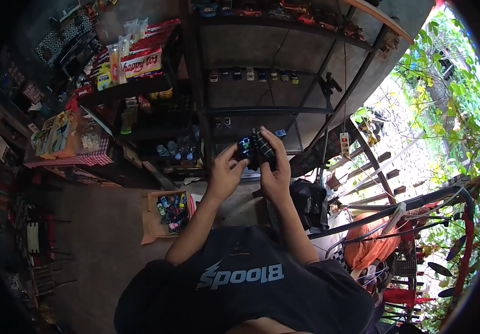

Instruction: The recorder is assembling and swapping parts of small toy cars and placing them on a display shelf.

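My left hand [226,173] pinches a small blue and black toy car [245,146] between thumb and fingers, in front of the dark shelf rack. Closed around a dark green checked cloth [263,146], my right hand [276,172] holds it right beside the car. Whether the cloth touches the car is hard to make out. Just beyond my right fingertips, another small blue car [280,133] rests on a low shelf. An open cardboard box [149,224] with several toy cars [172,209] in it lies on the floor left of my forearms.
More toy cars [250,74] line the middle shelf [268,109] of the rack. Snack packs [142,62] fill a stand at left, near a table with a red checked cloth [96,158]. A black bag [309,205] and hanging power strip [344,144] are at right.
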Available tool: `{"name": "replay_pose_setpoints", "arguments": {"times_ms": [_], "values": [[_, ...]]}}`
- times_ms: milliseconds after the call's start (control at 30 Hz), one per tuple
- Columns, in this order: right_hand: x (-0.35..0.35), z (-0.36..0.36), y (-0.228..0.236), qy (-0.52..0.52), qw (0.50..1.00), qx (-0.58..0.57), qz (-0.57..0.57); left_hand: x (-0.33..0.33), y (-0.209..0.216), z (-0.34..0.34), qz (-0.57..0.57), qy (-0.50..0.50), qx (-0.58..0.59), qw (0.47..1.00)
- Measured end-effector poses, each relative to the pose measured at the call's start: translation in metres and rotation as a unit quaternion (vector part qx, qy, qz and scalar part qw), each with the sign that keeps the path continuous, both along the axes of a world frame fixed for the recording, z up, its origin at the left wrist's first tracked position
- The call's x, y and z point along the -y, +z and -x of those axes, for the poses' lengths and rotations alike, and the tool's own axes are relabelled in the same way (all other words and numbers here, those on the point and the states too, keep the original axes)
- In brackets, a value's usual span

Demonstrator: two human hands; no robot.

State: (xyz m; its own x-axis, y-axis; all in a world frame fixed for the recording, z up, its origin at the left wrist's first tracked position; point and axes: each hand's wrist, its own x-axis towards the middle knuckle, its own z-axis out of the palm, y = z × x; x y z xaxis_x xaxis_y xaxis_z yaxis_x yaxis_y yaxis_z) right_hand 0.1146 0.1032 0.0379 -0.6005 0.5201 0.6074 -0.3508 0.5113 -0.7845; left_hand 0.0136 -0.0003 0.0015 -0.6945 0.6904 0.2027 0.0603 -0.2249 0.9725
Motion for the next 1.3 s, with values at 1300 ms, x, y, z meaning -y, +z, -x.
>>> {"name": "replay_pose_setpoints", "arguments": {"times_ms": [1300], "values": [[-0.003,-0.001,0.014,-0.08,0.965,0.091,-0.231,0.014,0.03,0.023,0.095,-0.006,-0.248,0.964]]}}
